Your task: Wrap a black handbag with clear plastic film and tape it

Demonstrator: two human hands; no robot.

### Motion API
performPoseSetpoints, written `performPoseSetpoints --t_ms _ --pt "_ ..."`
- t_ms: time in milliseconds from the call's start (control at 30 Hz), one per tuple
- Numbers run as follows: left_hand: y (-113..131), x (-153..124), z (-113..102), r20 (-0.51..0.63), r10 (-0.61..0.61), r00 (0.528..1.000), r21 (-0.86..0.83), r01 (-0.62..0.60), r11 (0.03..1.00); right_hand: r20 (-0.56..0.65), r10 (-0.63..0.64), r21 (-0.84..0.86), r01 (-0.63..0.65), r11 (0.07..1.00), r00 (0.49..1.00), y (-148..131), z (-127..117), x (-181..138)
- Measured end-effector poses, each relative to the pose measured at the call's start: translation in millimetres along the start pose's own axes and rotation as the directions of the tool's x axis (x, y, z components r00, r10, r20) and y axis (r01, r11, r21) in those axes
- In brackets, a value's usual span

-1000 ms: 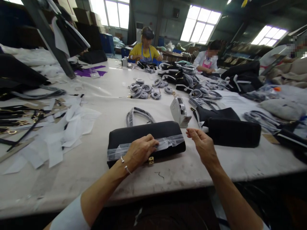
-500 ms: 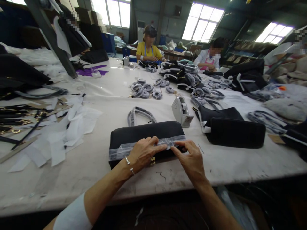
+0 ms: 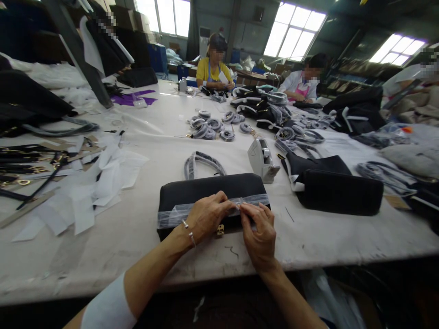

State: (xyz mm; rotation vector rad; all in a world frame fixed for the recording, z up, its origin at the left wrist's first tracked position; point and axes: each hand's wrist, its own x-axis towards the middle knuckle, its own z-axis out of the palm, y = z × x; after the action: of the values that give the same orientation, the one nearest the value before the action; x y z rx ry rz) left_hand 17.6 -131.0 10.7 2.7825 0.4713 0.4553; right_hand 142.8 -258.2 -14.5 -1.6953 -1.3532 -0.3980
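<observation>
A black handbag (image 3: 206, 187) lies flat on the white table (image 3: 137, 228) in front of me. A strip of clear plastic wrap (image 3: 171, 214) runs across its front. My left hand (image 3: 206, 217) rests on the bag and pinches the strip near its middle. My right hand (image 3: 259, 230) meets it there, fingers closed on the same strip. A small gold clasp (image 3: 220, 230) shows at the bag's lower edge between my hands. A wrapped bag handle (image 3: 202, 162) lies just behind the bag.
A white tape dispenser (image 3: 262, 160) stands right of the bag, and another black bag (image 3: 338, 192) lies further right. White paper scraps (image 3: 99, 183) and metal fittings (image 3: 20, 169) cover the left. Coiled wrapped straps (image 3: 212, 125) lie mid-table. Two people (image 3: 214, 64) sit at the far side.
My right hand came down from above the table's right side onto the bag and moved left to meet my left hand on the plastic strip. My left hand stayed on the bag.
</observation>
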Motion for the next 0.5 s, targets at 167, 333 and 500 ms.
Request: performPoseSetpoints --t_ms 167,333,500 --pt "-5 1 -1 -0.033 -0.128 0.991 -0.253 0.116 0.961 0.18 -0.125 -0.003 0.128 0.992 0.976 -22 22 -22" --pt "-13 2 -11 -0.005 -0.173 0.985 -0.463 0.151 0.873 0.327 -0.111 0.035 0.105 0.994 0.939 -46 26 -31" --pt "-16 4 -15 -0.006 -0.236 0.972 -0.521 0.199 0.83 0.352 -0.004 0.256 -0.091 0.962 0.936 -34 -13 -11"
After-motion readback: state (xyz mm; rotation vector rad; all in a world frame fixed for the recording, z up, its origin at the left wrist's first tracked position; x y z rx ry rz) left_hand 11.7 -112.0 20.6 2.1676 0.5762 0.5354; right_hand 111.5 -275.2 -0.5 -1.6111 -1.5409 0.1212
